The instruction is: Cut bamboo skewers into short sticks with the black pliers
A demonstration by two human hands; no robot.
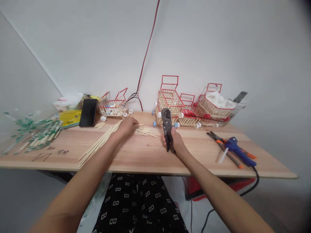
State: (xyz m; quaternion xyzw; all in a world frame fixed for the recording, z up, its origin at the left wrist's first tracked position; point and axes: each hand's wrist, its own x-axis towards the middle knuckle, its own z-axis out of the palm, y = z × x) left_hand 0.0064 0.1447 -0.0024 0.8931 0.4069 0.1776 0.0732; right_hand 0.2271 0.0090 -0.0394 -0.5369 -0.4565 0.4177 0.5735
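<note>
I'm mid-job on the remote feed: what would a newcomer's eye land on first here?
Probably the small carts with red handles, standing near the wall along the back of the table. Next might be the dark cutter held up in the right hand, in front of the middle carts. The bright blue glue gun also stands out at the right, lying over orange-handled pliers.

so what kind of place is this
Probably a small craft workspace: a table against a wall, with little stick carts, a blue glue gun and a cutter in the right hand.
</note>
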